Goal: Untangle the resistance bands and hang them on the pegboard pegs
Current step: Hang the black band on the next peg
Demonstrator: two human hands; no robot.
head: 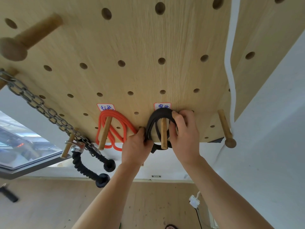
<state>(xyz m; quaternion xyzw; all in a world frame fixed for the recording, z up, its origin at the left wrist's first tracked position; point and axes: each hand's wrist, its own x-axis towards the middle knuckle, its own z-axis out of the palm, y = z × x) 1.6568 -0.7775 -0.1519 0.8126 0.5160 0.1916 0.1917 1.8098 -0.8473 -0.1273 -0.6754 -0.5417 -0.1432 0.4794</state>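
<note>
While both hands grip the black band (152,124) looped over its peg (163,133), left hand (137,146) pinching one side and right hand (184,129) the other, a loop may slip off if released unevenly.

**Count at the pegboard**

One wooden pegboard (140,47). Two resistance bands: one orange band (115,128), one black band (153,126), each looped over its own peg. Six pegs in view, a few only partly seen. Two paper labels (105,107). One metal chain (33,101). One black rope handle (87,166). One white strap (231,63). Two hands (137,146).
</note>
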